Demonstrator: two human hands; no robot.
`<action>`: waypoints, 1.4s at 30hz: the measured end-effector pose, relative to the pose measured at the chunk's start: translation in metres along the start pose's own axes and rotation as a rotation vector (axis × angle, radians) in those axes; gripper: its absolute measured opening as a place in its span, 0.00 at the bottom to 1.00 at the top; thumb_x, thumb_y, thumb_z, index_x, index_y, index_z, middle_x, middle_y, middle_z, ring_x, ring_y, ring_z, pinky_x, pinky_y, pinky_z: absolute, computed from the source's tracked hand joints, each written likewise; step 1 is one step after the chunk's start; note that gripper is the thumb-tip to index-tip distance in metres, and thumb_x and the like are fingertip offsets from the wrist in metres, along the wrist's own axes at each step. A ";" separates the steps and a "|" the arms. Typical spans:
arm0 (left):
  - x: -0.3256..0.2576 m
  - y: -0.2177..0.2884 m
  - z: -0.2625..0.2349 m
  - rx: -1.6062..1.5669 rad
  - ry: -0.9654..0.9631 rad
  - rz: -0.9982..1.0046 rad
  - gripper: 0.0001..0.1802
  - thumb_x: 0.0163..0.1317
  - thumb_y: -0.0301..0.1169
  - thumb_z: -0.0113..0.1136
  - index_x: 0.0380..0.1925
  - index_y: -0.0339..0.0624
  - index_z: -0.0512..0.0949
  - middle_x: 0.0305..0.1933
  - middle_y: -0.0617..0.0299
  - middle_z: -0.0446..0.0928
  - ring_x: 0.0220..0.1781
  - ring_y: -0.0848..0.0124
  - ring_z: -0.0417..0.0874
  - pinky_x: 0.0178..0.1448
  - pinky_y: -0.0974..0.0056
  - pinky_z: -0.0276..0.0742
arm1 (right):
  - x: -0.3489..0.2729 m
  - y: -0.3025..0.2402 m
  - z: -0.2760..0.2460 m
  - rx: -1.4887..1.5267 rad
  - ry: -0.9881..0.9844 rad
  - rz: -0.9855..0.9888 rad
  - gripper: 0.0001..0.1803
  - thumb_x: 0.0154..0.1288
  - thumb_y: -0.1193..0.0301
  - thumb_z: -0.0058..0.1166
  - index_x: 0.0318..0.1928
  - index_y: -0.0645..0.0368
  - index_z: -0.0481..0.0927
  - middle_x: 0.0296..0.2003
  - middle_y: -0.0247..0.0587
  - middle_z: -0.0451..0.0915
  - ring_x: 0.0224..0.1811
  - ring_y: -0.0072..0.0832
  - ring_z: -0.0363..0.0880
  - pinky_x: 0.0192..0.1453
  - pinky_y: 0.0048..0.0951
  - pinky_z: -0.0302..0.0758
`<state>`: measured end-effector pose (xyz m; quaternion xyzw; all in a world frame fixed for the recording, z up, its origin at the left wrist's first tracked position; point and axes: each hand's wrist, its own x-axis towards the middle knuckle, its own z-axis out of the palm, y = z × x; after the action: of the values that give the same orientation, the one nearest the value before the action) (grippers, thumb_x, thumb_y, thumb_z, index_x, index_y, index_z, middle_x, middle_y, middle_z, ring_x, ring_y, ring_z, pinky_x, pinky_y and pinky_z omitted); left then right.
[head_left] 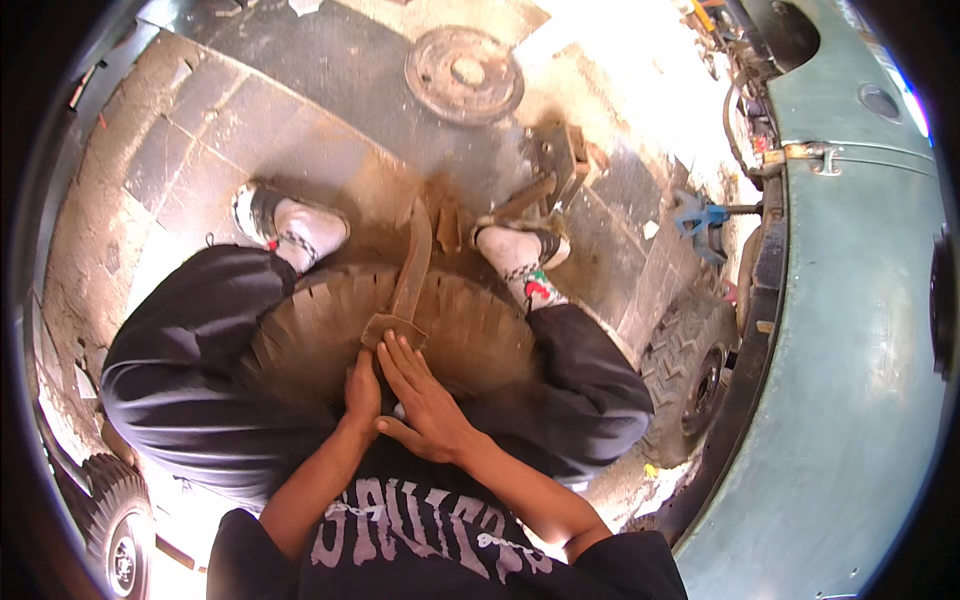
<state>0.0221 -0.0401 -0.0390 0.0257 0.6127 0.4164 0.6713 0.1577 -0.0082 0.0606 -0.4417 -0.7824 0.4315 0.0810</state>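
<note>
Tyre [330, 330] — a worn, deeply lugged one — is standing on its tread between the person's knees, wedged against black trousers on both sides. A rusty tyre lever [408, 275] is lying over its top, long axis running straight away from the person toward the paving, flat near end resting on the tread just ahead of the fingers. The right hand [420, 395] is spreading open, fingers flat and reaching onto that near end, gripping nothing. The left hand [362, 392] is sitting just behind and beside it, curled against the rubber; whether it is clasping anything I cannot tell. The right hand is the nearer to the lever — the left is touching only tyre. A round iron cover [464, 74] is lying well beyond the feet.
</note>
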 end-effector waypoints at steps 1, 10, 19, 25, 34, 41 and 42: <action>-0.002 0.001 -0.002 0.079 0.017 0.056 0.35 0.80 0.57 0.48 0.62 0.36 0.84 0.58 0.52 0.86 0.59 0.59 0.87 0.64 0.56 0.79 | -0.010 -0.004 0.003 0.049 -0.034 0.004 0.53 0.78 0.44 0.53 0.86 0.66 0.48 0.86 0.67 0.46 0.89 0.60 0.41 0.90 0.57 0.42; 0.002 -0.014 0.009 0.030 0.178 -0.011 0.38 0.79 0.57 0.54 0.59 0.27 0.84 0.59 0.49 0.86 0.58 0.60 0.85 0.66 0.57 0.75 | 0.074 0.039 -0.014 -0.098 0.194 0.090 0.51 0.79 0.46 0.53 0.86 0.66 0.49 0.86 0.64 0.47 0.90 0.58 0.41 0.90 0.56 0.42; -0.020 0.025 0.010 0.148 0.061 -0.126 0.37 0.81 0.58 0.48 0.62 0.31 0.82 0.57 0.47 0.85 0.56 0.62 0.86 0.64 0.57 0.79 | 0.033 0.025 -0.001 -0.187 0.022 0.021 0.55 0.75 0.40 0.56 0.85 0.67 0.52 0.85 0.65 0.49 0.89 0.59 0.45 0.89 0.61 0.43; -0.015 0.022 0.010 0.075 0.011 -0.175 0.40 0.80 0.60 0.47 0.53 0.28 0.87 0.49 0.48 0.90 0.47 0.59 0.89 0.58 0.57 0.81 | 0.098 0.058 -0.019 -0.179 0.163 0.113 0.56 0.75 0.40 0.57 0.85 0.68 0.52 0.85 0.66 0.49 0.89 0.60 0.45 0.89 0.60 0.44; -0.022 0.033 0.019 0.092 0.120 -0.079 0.38 0.80 0.59 0.48 0.52 0.30 0.87 0.47 0.49 0.89 0.48 0.62 0.90 0.54 0.58 0.83 | 0.015 0.020 -0.017 -0.240 -0.054 -0.040 0.59 0.72 0.33 0.55 0.85 0.67 0.53 0.85 0.65 0.51 0.88 0.58 0.47 0.89 0.59 0.45; -0.014 0.027 0.012 0.040 0.009 -0.149 0.35 0.80 0.58 0.51 0.58 0.34 0.84 0.48 0.52 0.87 0.49 0.64 0.88 0.56 0.60 0.82 | 0.091 0.052 -0.014 -0.213 0.139 0.046 0.56 0.74 0.35 0.53 0.85 0.64 0.55 0.85 0.64 0.52 0.89 0.57 0.45 0.90 0.59 0.43; -0.006 0.016 0.008 0.061 0.003 -0.116 0.35 0.80 0.58 0.50 0.58 0.34 0.85 0.49 0.52 0.87 0.50 0.63 0.88 0.57 0.60 0.82 | 0.079 0.046 -0.011 -0.188 0.134 0.012 0.55 0.75 0.36 0.51 0.85 0.63 0.55 0.85 0.63 0.52 0.89 0.56 0.44 0.90 0.59 0.42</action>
<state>0.0205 -0.0297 -0.0230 0.0099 0.6268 0.3578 0.6922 0.1443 0.0698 0.0130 -0.4798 -0.8097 0.3260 0.0887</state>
